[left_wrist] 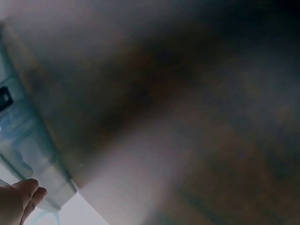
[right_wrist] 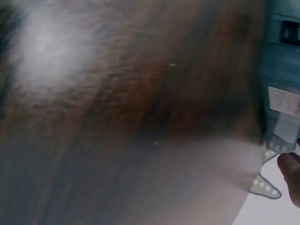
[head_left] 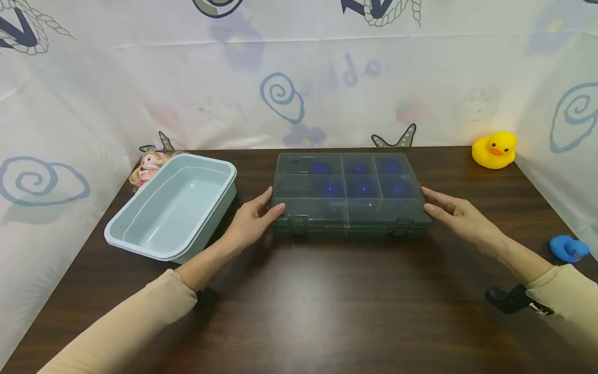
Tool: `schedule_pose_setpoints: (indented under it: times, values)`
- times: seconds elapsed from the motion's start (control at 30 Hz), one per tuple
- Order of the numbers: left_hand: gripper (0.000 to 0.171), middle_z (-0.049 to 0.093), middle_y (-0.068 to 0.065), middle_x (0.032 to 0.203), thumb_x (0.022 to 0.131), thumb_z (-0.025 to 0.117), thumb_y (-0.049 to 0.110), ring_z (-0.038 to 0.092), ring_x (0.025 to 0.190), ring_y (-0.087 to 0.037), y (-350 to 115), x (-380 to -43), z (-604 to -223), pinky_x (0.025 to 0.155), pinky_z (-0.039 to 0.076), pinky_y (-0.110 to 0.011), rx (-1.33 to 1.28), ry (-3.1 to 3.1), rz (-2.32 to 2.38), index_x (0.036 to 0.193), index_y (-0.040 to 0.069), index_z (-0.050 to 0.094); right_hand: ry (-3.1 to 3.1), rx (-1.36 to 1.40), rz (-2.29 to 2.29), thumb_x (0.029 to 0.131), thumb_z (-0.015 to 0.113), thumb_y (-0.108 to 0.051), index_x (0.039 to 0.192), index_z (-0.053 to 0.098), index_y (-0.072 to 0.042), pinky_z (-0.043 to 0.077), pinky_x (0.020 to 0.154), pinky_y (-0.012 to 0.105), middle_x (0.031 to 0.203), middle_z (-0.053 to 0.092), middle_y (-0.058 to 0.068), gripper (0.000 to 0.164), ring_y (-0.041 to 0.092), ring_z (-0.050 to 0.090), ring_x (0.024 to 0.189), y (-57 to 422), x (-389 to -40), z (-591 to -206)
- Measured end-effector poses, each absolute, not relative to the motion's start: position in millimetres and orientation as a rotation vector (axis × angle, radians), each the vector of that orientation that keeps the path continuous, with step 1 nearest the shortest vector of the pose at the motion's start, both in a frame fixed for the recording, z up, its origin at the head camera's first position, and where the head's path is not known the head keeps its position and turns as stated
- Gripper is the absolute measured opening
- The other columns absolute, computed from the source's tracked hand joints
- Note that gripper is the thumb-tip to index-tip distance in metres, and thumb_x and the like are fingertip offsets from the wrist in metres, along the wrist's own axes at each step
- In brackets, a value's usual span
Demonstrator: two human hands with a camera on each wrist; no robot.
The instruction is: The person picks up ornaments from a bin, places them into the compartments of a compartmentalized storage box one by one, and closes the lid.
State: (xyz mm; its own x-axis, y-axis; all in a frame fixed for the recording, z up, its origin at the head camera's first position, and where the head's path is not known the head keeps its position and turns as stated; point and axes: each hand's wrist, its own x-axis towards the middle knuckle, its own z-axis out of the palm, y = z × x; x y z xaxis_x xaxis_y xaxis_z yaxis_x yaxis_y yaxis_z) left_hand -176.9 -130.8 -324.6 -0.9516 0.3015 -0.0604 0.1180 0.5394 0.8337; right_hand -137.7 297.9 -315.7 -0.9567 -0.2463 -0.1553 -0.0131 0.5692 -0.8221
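Note:
A dark translucent compartment case [head_left: 308, 208] with its lid down lies in the middle of the table, a latch near each front corner. Blue items show dimly through several compartments; their kind cannot be made out. My left hand [head_left: 249, 221] holds the case's left end, thumb near the front corner. At the opposite end my right hand [head_left: 460, 215] grips the right side between thumb and fingers. The left wrist view catches the left hand [left_wrist: 21, 199] beside a corner of the case [left_wrist: 40, 154]. Fingertips of the right hand [right_wrist: 291, 176] meet the case's end [right_wrist: 276, 70] in the right wrist view.
A pale blue plastic tub [head_left: 170, 208] stands left of the case, close to the left forearm. Behind it leans a small doll [head_left: 149, 165]. A yellow rubber duck [head_left: 495, 150] sits at the back right, a blue duck [head_left: 567, 248] at the right edge. Printed cloth [head_left: 327, 104] hangs behind.

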Motion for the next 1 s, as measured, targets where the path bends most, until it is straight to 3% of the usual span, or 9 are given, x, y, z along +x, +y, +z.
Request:
schedule_pose_setpoints:
  times: [0.23, 0.37, 0.5, 0.67, 0.87, 0.9, 1.0]
  values:
    - [0.073, 0.024, -0.009, 0.153, 0.094, 0.056, 0.037, 0.038, 0.133, -0.025, -127.6, -177.4, -332.8, 0.104, 0.039, -0.042, 0.351, 2.599, 1.363, 0.15, 0.008, 0.018, 2.592, -0.227, -1.307, 0.099, 0.047, -0.035, 0.15, 0.018, -0.008, 0.025, 0.103, 0.058, 0.153, 0.021, 0.019, 0.065, 0.042, 0.025, 0.137, 297.2, -138.3, -319.5]
    - [0.073, 0.022, -0.008, 0.154, 0.093, 0.058, 0.034, 0.035, 0.135, -0.024, -126.5, -176.4, -333.9, 0.104, 0.038, -0.041, 0.339, 2.592, 1.388, 0.149, 0.006, 0.019, 2.619, -0.229, -1.315, 0.098, 0.05, -0.032, 0.15, 0.022, -0.01, 0.038, 0.103, 0.031, 0.153, 0.023, 0.017, 0.063, 0.038, 0.028, 0.136, 296.9, -139.2, -323.0]
    - [0.074, 0.021, -0.01, 0.154, 0.093, 0.06, 0.028, 0.032, 0.137, -0.023, -124.3, -175.2, -333.7, 0.104, 0.038, -0.039, 0.311, 2.518, 1.497, 0.149, 0.003, 0.019, 2.652, -0.257, -1.354, 0.098, 0.051, -0.029, 0.149, 0.025, -0.008, 0.039, 0.089, 0.006, 0.152, 0.026, 0.017, 0.061, 0.036, 0.031, 0.135, 294.8, -138.3, -327.3]
    - [0.078, 0.02, -0.011, 0.155, 0.091, 0.064, 0.022, 0.03, 0.138, -0.024, -120.3, -173.4, -334.2, 0.105, 0.037, -0.037, 0.252, 2.427, 1.624, 0.149, 0.001, 0.016, 2.706, -0.343, -1.382, 0.098, 0.051, -0.024, 0.147, 0.028, -0.005, 0.037, 0.085, 0.001, 0.15, 0.028, 0.021, 0.058, 0.028, 0.034, 0.135, 292.8, -136.7, -334.2]
    - [0.081, 0.016, -0.01, 0.156, 0.09, 0.065, 0.02, 0.026, 0.14, -0.022, -118.0, -171.8, -336.1, 0.107, 0.034, -0.035, 0.226, 2.405, 1.676, 0.149, 0.002, 0.014, 2.732, -0.413, -1.413, 0.097, 0.053, -0.019, 0.146, 0.03, -0.003, 0.038, 0.085, 0.001, 0.148, 0.029, 0.024, 0.056, 0.003, 0.038, 0.129, 291.9, -136.0, -339.7]
    - [0.081, 0.016, -0.01, 0.156, 0.09, 0.065, 0.019, 0.026, 0.14, -0.022, -117.6, -171.7, -336.3, 0.107, 0.034, -0.034, 0.231, 2.408, 1.68, 0.149, 0.001, 0.014, 2.741, -0.419, -1.411, 0.097, 0.053, -0.019, 0.146, 0.03, -0.003, 0.038, 0.085, 0.001, 0.148, 0.029, 0.025, 0.056, 0.003, 0.038, 0.129, 292.0, -135.9, -340.2]
    - [0.079, 0.019, -0.011, 0.155, 0.09, 0.065, 0.018, 0.029, 0.138, -0.022, -116.0, -171.8, -336.8, 0.104, 0.036, -0.034, 0.248, 2.427, 1.677, 0.149, 0.001, 0.016, 2.771, -0.414, -1.375, 0.098, 0.052, -0.019, 0.146, 0.031, -0.003, 0.037, 0.085, 0.0, 0.147, 0.03, 0.025, 0.055, 0.019, 0.039, 0.133, 291.9, -135.0, -340.5]
